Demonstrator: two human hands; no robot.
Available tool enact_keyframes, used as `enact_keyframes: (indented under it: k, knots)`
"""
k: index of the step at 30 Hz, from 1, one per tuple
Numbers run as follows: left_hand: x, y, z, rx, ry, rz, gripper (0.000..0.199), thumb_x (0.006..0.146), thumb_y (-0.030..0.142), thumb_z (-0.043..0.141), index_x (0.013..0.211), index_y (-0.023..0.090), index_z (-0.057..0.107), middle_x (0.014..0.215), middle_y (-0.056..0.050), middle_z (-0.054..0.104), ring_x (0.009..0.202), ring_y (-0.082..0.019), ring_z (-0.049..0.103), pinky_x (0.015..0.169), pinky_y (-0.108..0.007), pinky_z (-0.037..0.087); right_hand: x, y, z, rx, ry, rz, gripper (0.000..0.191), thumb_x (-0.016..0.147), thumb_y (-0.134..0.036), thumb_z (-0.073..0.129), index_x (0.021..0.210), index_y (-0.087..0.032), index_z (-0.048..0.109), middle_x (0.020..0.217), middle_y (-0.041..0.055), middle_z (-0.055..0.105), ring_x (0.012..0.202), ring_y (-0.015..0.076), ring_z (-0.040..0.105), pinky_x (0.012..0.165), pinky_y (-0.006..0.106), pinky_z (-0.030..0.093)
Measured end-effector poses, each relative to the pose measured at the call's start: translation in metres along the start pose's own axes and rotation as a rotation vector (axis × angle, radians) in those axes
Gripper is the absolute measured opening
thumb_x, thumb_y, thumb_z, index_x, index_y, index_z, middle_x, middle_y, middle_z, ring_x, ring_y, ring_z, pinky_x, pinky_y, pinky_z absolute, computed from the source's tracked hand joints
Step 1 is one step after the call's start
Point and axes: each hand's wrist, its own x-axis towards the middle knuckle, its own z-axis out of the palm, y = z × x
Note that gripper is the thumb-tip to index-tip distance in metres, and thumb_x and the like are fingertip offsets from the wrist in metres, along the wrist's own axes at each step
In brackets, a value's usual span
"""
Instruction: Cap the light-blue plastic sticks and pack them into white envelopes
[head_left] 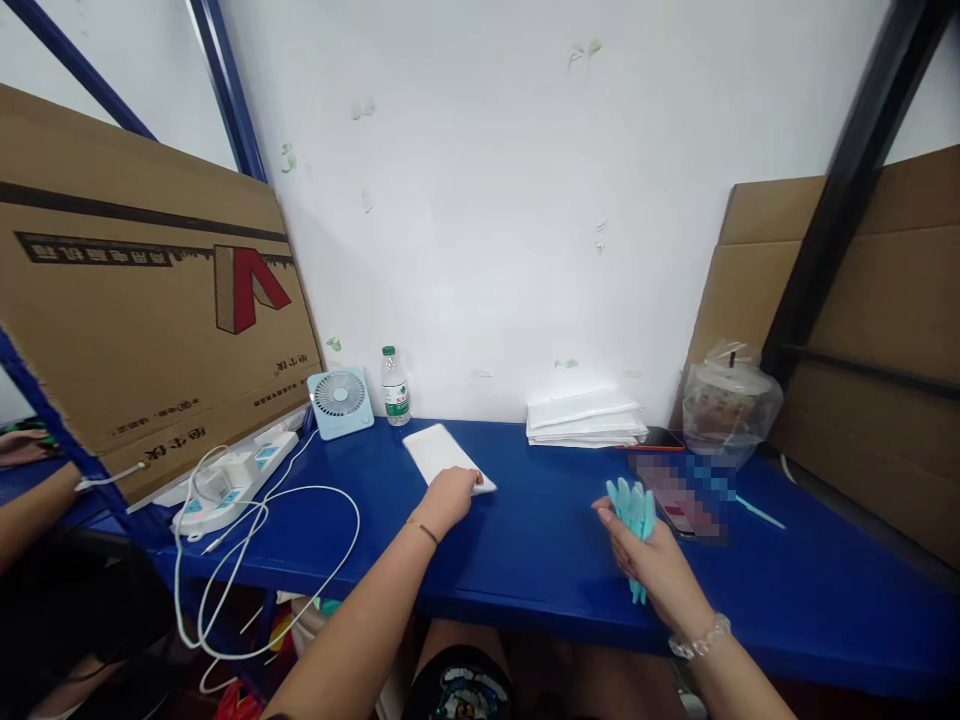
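My left hand [450,499] is closed at the near right end of a flat white rectangular packet [439,452], which looks like folded paper or a thin bag and lies on the blue table. Its fingertips are partly hidden. My right hand [651,550] is wrapped round a bunch of slim teal plastic sticks [634,510], held upright over the table's front part. Their ends poke out above and below the fingers. A similar thin teal stick [759,512] lies on the table to the right.
White sheets or bags [585,418] are stacked by the wall. A phone [679,495], partly blurred, lies near a bagged drink cup [731,405]. Leftward are a bottle [395,388], a small fan [340,403] and a power strip [240,485] with loose white cables. Another person's arm [37,515] shows far left.
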Motion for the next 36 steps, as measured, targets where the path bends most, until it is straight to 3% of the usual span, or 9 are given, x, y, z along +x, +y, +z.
enact_keyframes:
  k: [3, 5, 9, 12, 15, 20, 24, 30, 36]
  knots:
    - [-0.034, -0.006, -0.006, -0.221, -0.069, 0.204, 0.04, 0.066, 0.001, 0.039, 0.085, 0.023, 0.067, 0.094, -0.001, 0.069, 0.093, -0.018, 0.061, 0.092, -0.03, 0.04, -0.004, -0.004, -0.005, 0.099, -0.007, -0.006, 0.036, 0.073, -0.044, 0.067, 0.096, -0.017, 0.059, 0.045, -0.0094, 0.027, 0.037, 0.0064, 0.022, 0.037, 0.021, 0.017]
    - [-0.049, -0.011, -0.008, -0.337, -0.116, 0.248, 0.041, 0.067, 0.003, 0.036, 0.082, 0.025, 0.066, 0.094, 0.003, 0.069, 0.094, -0.017, 0.06, 0.105, -0.037, 0.027, -0.004, -0.008, -0.009, 0.171, 0.01, -0.029, 0.029, 0.075, -0.043, 0.065, 0.089, -0.017, 0.06, 0.044, -0.01, 0.026, 0.036, 0.0056, 0.02, 0.036, 0.02, 0.016]
    - [-0.042, -0.009, -0.007, -0.345, 0.057, 0.057, 0.037, 0.076, 0.027, 0.046, 0.111, 0.025, 0.059, 0.121, -0.003, 0.059, 0.113, -0.025, 0.051, 0.104, -0.042, 0.028, 0.002, -0.017, -0.012, 0.252, 0.104, -0.111, 0.031, 0.078, -0.044, 0.061, 0.064, -0.017, 0.056, 0.045, -0.0048, 0.039, 0.043, 0.0091, 0.039, 0.043, 0.022, 0.034]
    - [-0.015, 0.005, 0.003, -0.238, 0.009, 0.034, 0.091, 0.057, 0.055, 0.067, 0.137, 0.025, 0.034, 0.144, -0.012, 0.032, 0.132, -0.037, 0.024, 0.104, -0.053, 0.021, 0.007, -0.018, -0.014, 0.152, 0.245, -0.17, 0.034, 0.075, -0.047, 0.063, 0.062, -0.016, 0.06, 0.066, 0.0024, 0.057, 0.065, 0.0147, 0.054, 0.058, 0.025, 0.042]
    - [0.011, 0.02, 0.014, -0.177, -0.105, 0.05, 0.115, 0.046, 0.062, 0.07, 0.142, 0.024, 0.021, 0.142, -0.017, 0.034, 0.131, -0.04, 0.024, 0.102, -0.056, 0.022, 0.007, -0.016, -0.019, 0.032, 0.303, -0.175, 0.037, 0.077, -0.05, 0.059, 0.063, -0.016, 0.062, 0.071, 0.0028, 0.058, 0.066, 0.0152, 0.054, 0.057, 0.025, 0.041]
    - [0.029, 0.033, 0.019, -0.113, -0.03, 0.052, 0.098, 0.05, 0.042, 0.071, 0.137, 0.018, 0.033, 0.123, -0.018, 0.05, 0.111, -0.036, 0.049, 0.09, -0.044, 0.039, 0.01, -0.021, -0.03, 0.069, 0.293, -0.197, 0.031, 0.074, -0.045, 0.065, 0.064, -0.016, 0.059, 0.063, 0.0011, 0.055, 0.058, 0.0132, 0.051, 0.053, 0.025, 0.04]
    - [0.025, 0.043, 0.011, -0.147, 0.073, 0.1, 0.077, 0.051, 0.027, 0.067, 0.125, 0.022, 0.046, 0.111, -0.012, 0.054, 0.1, -0.032, 0.055, 0.081, -0.04, 0.042, 0.025, -0.051, -0.025, 0.19, 0.197, -0.297, 0.024, 0.074, -0.037, 0.068, 0.069, -0.018, 0.054, 0.058, -0.0012, 0.054, 0.053, 0.0123, 0.049, 0.049, 0.025, 0.038]
    - [0.014, 0.064, -0.009, -0.43, 0.31, 0.22, 0.047, 0.059, 0.018, 0.059, 0.105, 0.022, 0.049, 0.1, -0.005, 0.055, 0.09, -0.023, 0.056, 0.075, -0.031, 0.042, 0.06, -0.098, 0.004, 0.345, 0.148, -0.474, 0.024, 0.073, -0.037, 0.067, 0.068, -0.019, 0.052, 0.059, -0.0028, 0.053, 0.053, 0.0122, 0.051, 0.048, 0.025, 0.039]
    - [0.011, 0.071, -0.01, -0.809, 0.356, 0.26, 0.04, 0.063, 0.015, 0.056, 0.1, 0.021, 0.043, 0.087, 0.001, 0.055, 0.073, -0.014, 0.054, 0.065, -0.024, 0.041, 0.073, -0.113, 0.028, 0.305, 0.179, -0.517, 0.027, 0.071, -0.04, 0.067, 0.065, -0.017, 0.053, 0.059, -0.0018, 0.054, 0.054, 0.0119, 0.05, 0.051, 0.025, 0.039]
